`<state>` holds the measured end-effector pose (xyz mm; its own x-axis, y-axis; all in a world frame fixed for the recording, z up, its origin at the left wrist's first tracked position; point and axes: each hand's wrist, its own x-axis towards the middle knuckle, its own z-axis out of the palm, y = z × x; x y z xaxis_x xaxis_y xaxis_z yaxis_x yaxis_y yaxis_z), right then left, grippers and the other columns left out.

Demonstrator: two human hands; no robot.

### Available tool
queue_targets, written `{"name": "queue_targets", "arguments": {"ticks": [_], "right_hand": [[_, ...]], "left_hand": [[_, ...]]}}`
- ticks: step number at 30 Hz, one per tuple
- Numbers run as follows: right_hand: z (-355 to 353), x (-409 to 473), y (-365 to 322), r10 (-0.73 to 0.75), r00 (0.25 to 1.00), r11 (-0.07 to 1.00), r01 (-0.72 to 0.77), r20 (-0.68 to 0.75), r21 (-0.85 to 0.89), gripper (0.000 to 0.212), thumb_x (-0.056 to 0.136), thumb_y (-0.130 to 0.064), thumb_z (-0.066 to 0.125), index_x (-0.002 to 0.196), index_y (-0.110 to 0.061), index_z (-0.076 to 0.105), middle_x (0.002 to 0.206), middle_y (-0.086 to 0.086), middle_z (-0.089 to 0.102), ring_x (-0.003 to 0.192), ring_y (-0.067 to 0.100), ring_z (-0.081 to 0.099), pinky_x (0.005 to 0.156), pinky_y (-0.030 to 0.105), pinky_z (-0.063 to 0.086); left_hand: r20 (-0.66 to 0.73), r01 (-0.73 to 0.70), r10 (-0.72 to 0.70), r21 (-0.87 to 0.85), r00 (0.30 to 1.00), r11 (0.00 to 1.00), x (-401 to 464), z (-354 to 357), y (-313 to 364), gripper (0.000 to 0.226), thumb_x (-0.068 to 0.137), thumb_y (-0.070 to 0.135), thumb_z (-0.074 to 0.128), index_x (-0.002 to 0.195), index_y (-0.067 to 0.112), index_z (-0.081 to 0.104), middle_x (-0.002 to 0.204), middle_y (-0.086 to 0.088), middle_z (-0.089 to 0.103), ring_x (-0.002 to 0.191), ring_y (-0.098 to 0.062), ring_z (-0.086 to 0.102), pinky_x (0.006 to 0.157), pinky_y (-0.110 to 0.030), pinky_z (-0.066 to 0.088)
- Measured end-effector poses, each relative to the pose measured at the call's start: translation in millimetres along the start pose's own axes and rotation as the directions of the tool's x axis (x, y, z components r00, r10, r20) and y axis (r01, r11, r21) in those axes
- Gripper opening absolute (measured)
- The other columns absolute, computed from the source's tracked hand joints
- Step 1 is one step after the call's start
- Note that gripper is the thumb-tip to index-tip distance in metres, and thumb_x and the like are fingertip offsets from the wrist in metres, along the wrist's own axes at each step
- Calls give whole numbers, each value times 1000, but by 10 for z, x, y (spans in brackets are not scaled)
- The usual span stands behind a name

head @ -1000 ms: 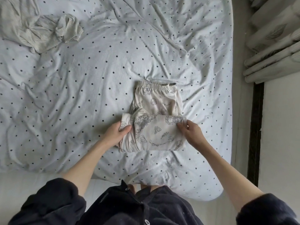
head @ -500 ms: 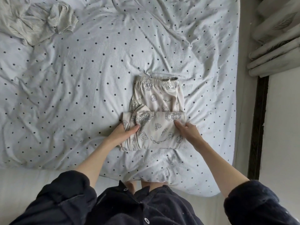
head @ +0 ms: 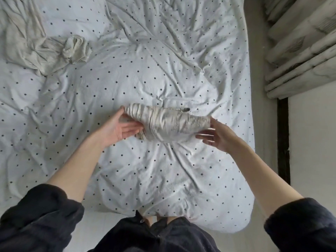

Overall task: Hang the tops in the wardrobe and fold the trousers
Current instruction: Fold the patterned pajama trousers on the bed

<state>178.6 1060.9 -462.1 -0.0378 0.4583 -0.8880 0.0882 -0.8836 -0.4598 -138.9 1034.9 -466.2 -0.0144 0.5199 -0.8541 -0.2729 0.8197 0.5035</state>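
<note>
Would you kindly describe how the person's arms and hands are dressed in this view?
Both hands, the left hand and the right hand, are bare: no gloves, rings or watch show. Dark navy sleeves of a soft, fuzzy fabric are pushed up, leaving the forearms uncovered. The matching top has buttons down its front.

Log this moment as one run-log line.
step: folding trousers | trousers: folded bundle, blurred, on spotted duvet | left hand: at bundle's left end | right hand: at right end | grey top: crumpled, unhung

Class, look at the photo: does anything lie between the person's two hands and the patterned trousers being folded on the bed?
Nothing visible does. The left hand and right hand already touch opposite ends of the trousers. The crumpled grey garment lies well away, top left.
</note>
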Motion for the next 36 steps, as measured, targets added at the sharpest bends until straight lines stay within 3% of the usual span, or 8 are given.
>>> {"name": "queue_targets", "arguments": {"ticks": [6,10,13,18,23,26,31,36], "right_hand": [[94,204,-19,-288,950,933,249,-123,-261,47,91,-37,58,128,-8,50,116,6,58,101,16,53,84,30,43],[149,351,24,-284,956,918,248,-78,-308,36,86,-39,65,102,-7,63,86,1,61,80,16,55,60,21,41],[209,425,-85,-227,970,942,197,-84,-272,23,89,-33,63,89,-10,64,73,-3,56,64,8,52,49,13,40],[250,417,-155,-148,989,949,134,-27,-286,22,88,-27,64,72,-12,61,74,3,60,66,14,58,49,16,45],[260,175,-40,-119,984,968,85,-135,-237,40,85,-15,68,52,-11,47,39,-6,46,27,-1,40,29,10,26],[230,-51,135,-75,987,978,45,-143,-205,33,86,-12,67,57,-9,53,53,1,52,44,8,47,32,11,32],[233,-576,542,-85,967,994,67,-238,-82,13,86,-12,66,81,-1,63,67,4,57,52,9,53,35,11,36],[250,-1244,1082,-88,921,995,102,-380,18,41,83,-20,70,56,-15,40,54,0,40,43,9,34,42,21,24]], "left_hand": [[-78,-144,195,430,978,891,248,242,-182,51,88,35,63,130,11,47,103,0,61,81,-12,56,82,-31,49],[-145,-98,172,413,974,905,407,296,-280,88,61,70,71,129,18,50,125,-1,61,111,-23,58,98,-48,45],[-190,-83,152,328,970,941,518,366,-213,49,79,42,71,117,14,59,111,-5,67,102,-24,63,94,-46,48],[-199,-1,54,257,979,966,657,367,-147,48,78,23,75,119,9,57,108,-12,68,101,-30,64,94,-47,48],[-82,51,-32,248,996,967,465,323,-182,40,82,7,69,120,5,55,106,-15,68,94,-29,65,85,-44,52],[31,59,-71,295,997,954,227,288,-211,18,85,3,63,101,9,58,93,-10,69,81,-24,64,65,-36,50],[207,-4,-79,373,975,928,-107,325,-267,16,85,1,60,98,10,59,97,-12,67,89,-27,62,76,-39,49],[396,-120,-103,500,913,858,-496,401,-241,72,66,11,72,132,2,44,120,-19,61,111,-33,57,96,-48,44]]}}
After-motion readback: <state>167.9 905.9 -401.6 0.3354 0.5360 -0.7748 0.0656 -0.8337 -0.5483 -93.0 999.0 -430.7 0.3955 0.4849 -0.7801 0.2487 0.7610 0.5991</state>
